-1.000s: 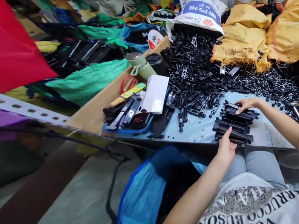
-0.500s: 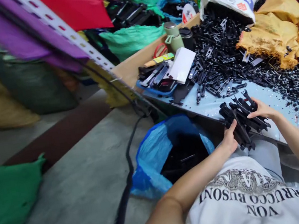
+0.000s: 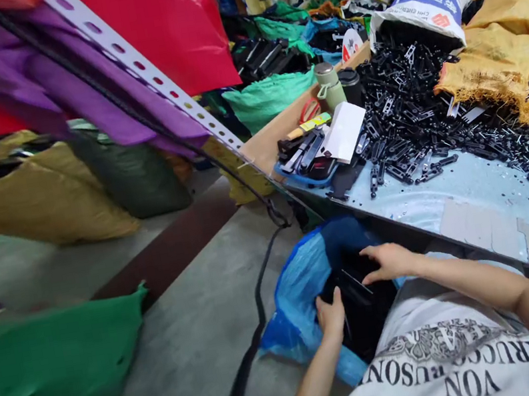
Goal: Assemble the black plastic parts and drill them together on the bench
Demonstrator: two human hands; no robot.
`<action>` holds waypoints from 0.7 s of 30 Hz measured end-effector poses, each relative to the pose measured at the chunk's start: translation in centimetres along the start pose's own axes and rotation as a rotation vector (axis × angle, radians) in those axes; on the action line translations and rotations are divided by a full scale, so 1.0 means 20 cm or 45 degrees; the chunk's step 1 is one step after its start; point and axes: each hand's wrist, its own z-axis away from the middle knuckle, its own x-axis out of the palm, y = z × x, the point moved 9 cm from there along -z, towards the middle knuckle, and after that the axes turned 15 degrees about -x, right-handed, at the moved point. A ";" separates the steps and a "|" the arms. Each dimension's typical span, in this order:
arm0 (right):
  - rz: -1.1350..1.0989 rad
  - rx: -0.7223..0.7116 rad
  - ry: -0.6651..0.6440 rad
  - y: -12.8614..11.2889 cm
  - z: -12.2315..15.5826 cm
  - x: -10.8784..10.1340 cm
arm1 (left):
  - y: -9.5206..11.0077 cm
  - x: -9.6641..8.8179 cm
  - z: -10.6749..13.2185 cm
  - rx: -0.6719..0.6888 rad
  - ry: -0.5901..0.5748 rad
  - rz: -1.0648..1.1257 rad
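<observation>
Both hands are inside the mouth of a blue woven bag (image 3: 294, 281) standing on the floor beside the table. Between them are long black plastic parts (image 3: 354, 283), dark against the bag's black contents, so their number and edges are hard to make out. My left hand (image 3: 332, 314) grips their near left side with the thumb up and the other fingers partly hidden. From the right, my right hand (image 3: 387, 263) reaches over the bag's rim, its fingers and thumb curled round the same parts.
A heap of small black parts (image 3: 411, 106) covers much of the blue tabletop (image 3: 391, 200). A blue tray (image 3: 309, 180) of tools sits at the table's left corner near a green flask (image 3: 330, 87). A black cable (image 3: 259, 300) hangs to the floor left of the bag.
Both hands have moved left and down from the table's front edge into the blue bag, carrying the bundle of black plastic parts. The view has turned left, and flat grey pieces now show on the tabletop.
</observation>
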 end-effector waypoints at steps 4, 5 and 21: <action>0.092 0.077 0.317 0.14 0.17 -0.42 | 0.68 0.18 0.31 1.008 0.037 -0.049; 0.099 0.085 0.391 0.17 0.21 -0.52 | 0.85 0.25 0.41 1.208 0.017 -0.112; -0.221 0.153 0.985 0.49 0.52 -0.94 | 1.33 0.56 0.41 1.181 0.282 -0.377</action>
